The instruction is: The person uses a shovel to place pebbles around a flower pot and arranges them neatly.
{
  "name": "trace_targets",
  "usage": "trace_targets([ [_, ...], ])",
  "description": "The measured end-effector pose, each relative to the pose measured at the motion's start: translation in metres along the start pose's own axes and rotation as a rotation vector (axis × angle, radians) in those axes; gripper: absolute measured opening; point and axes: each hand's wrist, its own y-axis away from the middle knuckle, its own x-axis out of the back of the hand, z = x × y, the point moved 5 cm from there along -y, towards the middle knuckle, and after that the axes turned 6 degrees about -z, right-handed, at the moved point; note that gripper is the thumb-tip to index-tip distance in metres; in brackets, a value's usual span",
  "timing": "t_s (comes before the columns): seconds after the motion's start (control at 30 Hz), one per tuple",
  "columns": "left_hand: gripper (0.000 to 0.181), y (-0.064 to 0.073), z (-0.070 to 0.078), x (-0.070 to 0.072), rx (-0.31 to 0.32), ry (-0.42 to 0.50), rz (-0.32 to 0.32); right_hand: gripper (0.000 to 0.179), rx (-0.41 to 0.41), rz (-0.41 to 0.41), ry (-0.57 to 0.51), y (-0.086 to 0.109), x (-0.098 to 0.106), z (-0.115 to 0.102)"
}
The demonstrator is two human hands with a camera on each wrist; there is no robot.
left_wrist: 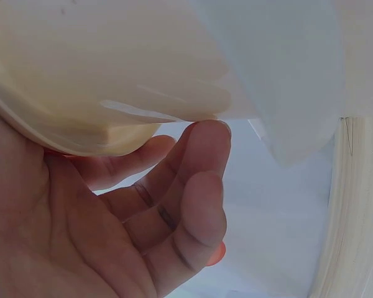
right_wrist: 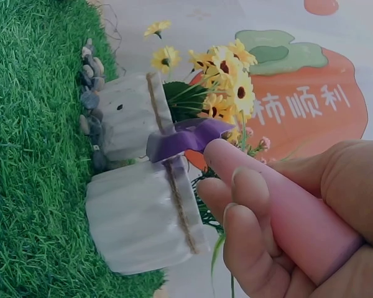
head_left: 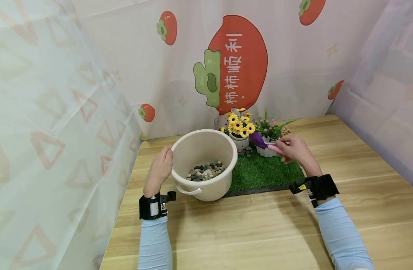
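My left hand [head_left: 160, 170] grips the left rim of a beige plastic bucket [head_left: 223, 187]; in the left wrist view its curled fingers [left_wrist: 202, 205] lie against the outer wall. Several grey and tan pebbles [head_left: 206, 173] lie on the bucket's floor. My right hand [head_left: 298, 153] holds a small trowel [right_wrist: 286, 214] by its pink handle. The trowel's purple blade [head_left: 258, 140] points left, in front of two white flower pots. One pot [head_left: 239, 142] holds yellow flowers, the other [head_left: 265, 151] small pink blooms and green leaves.
The pots stand at the back of a green turf mat [head_left: 263, 174], with more pebbles [head_left: 247, 151] beside them. The bucket overlaps the mat's left side. All this is on a wooden table [head_left: 240, 228], with a persimmon-printed cloth [head_left: 179, 78] hanging behind.
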Motion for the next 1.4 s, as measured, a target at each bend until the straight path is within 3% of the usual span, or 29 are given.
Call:
trace_targets([
  [0.3, 0.047, -0.001, -0.001, 0.000, 0.007, -0.002, -0.008, 0.039, 0.007, -0.035, -0.048, 0.008, 0.003, -0.009],
  [0.5, 0.048, -0.001, 0.000, 0.001, 0.004, -0.002, -0.005, 0.039, -0.017, -0.088, -0.129, 0.008, 0.006, -0.001],
  [0.73, 0.048, 0.000, 0.000, 0.001, -0.002, -0.003, -0.001, 0.039, -0.059, -0.121, -0.129, 0.012, 0.009, 0.004],
  [1.4, 0.049, 0.000, 0.003, 0.003, -0.016, -0.009, -0.019, 0.030, 0.071, -0.060, 0.201, 0.026, 0.010, -0.025],
])
